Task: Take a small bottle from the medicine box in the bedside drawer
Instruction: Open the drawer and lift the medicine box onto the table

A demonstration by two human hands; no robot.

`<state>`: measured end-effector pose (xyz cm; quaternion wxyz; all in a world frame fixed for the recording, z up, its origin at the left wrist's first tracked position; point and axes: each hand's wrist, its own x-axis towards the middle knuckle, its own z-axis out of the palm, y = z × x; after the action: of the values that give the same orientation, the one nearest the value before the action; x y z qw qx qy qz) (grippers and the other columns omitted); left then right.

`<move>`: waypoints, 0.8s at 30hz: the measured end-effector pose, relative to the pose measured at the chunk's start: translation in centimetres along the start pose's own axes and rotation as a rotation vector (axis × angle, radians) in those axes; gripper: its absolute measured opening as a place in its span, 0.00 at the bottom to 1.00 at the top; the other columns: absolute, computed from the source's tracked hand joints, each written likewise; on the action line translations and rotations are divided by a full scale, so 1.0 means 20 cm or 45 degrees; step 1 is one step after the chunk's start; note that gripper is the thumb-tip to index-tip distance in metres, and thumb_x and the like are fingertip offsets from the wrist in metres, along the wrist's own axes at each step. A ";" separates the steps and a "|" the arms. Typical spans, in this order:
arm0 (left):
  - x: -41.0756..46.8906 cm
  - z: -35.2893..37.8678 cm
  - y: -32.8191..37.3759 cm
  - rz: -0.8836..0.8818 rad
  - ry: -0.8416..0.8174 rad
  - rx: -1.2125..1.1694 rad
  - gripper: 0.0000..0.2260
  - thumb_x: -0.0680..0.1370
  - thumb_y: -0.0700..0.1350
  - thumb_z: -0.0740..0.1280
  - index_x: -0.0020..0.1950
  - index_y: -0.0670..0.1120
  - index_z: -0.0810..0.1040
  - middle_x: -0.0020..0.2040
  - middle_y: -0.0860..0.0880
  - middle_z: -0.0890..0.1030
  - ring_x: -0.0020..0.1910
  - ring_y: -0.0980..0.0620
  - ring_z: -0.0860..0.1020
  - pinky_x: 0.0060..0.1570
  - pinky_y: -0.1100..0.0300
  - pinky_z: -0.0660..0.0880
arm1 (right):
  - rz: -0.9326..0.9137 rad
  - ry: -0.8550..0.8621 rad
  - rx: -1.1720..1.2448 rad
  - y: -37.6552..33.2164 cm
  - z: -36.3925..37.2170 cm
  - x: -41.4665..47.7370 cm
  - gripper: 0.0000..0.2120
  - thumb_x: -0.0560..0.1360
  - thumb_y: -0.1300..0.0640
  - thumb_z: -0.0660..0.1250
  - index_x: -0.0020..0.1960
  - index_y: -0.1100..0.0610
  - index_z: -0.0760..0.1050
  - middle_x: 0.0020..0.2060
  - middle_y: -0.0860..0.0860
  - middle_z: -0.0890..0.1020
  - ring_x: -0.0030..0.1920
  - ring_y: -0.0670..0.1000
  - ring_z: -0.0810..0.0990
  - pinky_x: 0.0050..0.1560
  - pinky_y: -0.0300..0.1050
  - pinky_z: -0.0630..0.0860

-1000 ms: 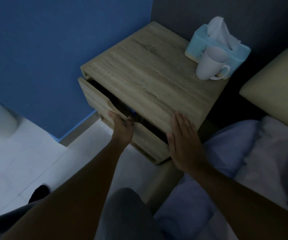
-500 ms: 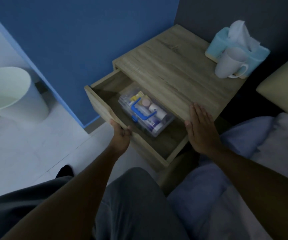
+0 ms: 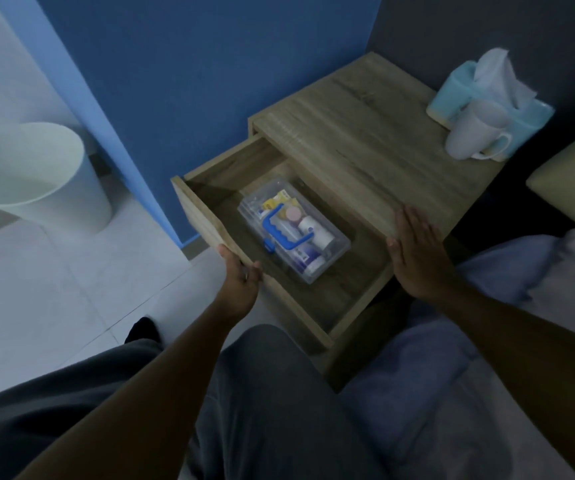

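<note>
The wooden bedside drawer [image 3: 206,216] stands pulled far out of the nightstand [image 3: 365,143]. Inside lies a clear plastic medicine box [image 3: 334,252] with a blue handle [image 3: 281,233] on its closed lid; small bottles and packets show through it. My left hand [image 3: 239,278] grips the drawer's front panel at its top edge. My right hand [image 3: 414,254] rests flat, fingers apart, on the nightstand's front right corner, holding nothing.
A white mug [image 3: 474,131] and a light-blue tissue box [image 3: 466,88] stand at the nightstand's back right. A white waste bin [image 3: 37,174] is on the tiled floor to the left, by the blue wall. Bedding [image 3: 487,341] lies to the right, my knees below.
My left hand has pulled the drawer from barely ajar to wide out, uncovering the medicine box. My right hand stayed flat on the nightstand's edge.
</note>
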<state>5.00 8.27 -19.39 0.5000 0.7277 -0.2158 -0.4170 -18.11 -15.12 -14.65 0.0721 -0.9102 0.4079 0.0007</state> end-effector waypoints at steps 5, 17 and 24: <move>0.00 -0.02 0.00 0.097 0.033 0.025 0.41 0.81 0.48 0.62 0.77 0.53 0.29 0.81 0.52 0.42 0.80 0.47 0.50 0.73 0.52 0.57 | 0.026 -0.050 0.047 0.00 -0.01 0.01 0.28 0.85 0.49 0.50 0.81 0.58 0.48 0.81 0.56 0.51 0.81 0.54 0.48 0.80 0.55 0.46; 0.08 -0.05 0.28 0.223 0.337 0.668 0.50 0.74 0.52 0.71 0.79 0.49 0.35 0.80 0.49 0.34 0.78 0.47 0.34 0.75 0.47 0.43 | 0.006 0.232 0.564 -0.36 -0.01 -0.10 0.28 0.76 0.62 0.64 0.76 0.54 0.66 0.74 0.55 0.70 0.76 0.55 0.66 0.74 0.58 0.65; 0.32 -0.07 0.46 0.212 0.020 0.665 0.32 0.80 0.45 0.62 0.80 0.52 0.49 0.81 0.46 0.55 0.79 0.43 0.57 0.74 0.39 0.62 | 0.347 -0.122 0.819 -0.55 0.13 -0.01 0.31 0.81 0.52 0.62 0.80 0.49 0.55 0.79 0.51 0.60 0.78 0.52 0.61 0.74 0.55 0.67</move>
<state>10.69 0.78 -13.37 0.3298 0.8149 -0.3712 -0.2990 -9.89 -7.32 -15.85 0.3733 -0.7771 0.5011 -0.0754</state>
